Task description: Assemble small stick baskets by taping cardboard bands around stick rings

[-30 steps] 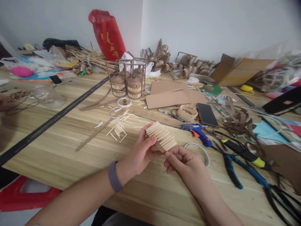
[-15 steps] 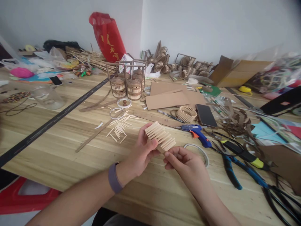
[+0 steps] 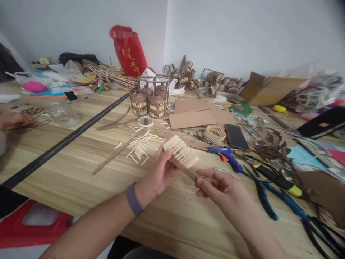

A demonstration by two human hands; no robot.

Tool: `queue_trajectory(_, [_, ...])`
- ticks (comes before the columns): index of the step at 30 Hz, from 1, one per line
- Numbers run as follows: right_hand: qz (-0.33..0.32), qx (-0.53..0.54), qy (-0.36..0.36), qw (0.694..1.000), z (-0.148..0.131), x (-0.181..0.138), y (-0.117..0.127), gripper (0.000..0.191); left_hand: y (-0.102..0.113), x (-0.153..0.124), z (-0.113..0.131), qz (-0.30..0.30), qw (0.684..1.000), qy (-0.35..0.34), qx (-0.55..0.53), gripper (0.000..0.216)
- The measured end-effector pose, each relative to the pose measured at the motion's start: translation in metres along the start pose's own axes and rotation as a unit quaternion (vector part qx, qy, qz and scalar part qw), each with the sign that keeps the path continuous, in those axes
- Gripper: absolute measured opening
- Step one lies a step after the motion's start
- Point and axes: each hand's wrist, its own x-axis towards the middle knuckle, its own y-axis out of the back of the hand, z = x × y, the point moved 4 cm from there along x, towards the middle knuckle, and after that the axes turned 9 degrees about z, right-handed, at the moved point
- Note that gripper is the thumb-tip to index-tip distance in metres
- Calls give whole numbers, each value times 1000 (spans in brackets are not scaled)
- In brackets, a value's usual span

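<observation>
Gold Chinese characters (image 3: 130,59) ran down the red bag (image 3: 124,37), too blurred to read with certainty. The white box (image 3: 148,73) bore small coloured characters, and the black object (image 3: 308,126) at far right a reddish label (image 3: 323,125), both illegible.

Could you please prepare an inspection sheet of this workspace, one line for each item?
Surface: wooden table; a black strip runs across its left part.
Job's things: a pale slatted piece with a brown strip; loose sticks on the table.
Clutter: glue gun, blue-handled tool, cardboard, dark phone-like slab.
Hands: left hand holds the slatted piece; right hand pinches the brown strip's end.
Cables: dark cord by another person's hand at far left; black loop near the glue gun.
Surroundings: red bag before the pale wall.
</observation>
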Motion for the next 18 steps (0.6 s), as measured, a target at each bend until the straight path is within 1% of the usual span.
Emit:
queue_trajectory(2, [-6,-7,-3,1000,1,0,4,39,1,3,4,11,1000,1,-24,49])
queue_trajectory(4, [-19,-25,10,999,0,1,6,34,2,6,6,18,999,6,-41,40])
queue_trajectory(8, [-32,-99,80,991,-12,5,7,30,2,9,8,22,997,25,-70,32])
queue_trajectory(11, [-26,-155,135,978,-20,11,6,29,1,9,8,6,997,35,-72,32])
queue_trajectory(14, [-5,-200,179,963,-23,16,4,29,-1,8,8,-17,996,53,-63,38])
queue_trajectory(18, [9,-195,205,959,-21,21,-1,30,-1,7,5,-29,995,84,-50,47])
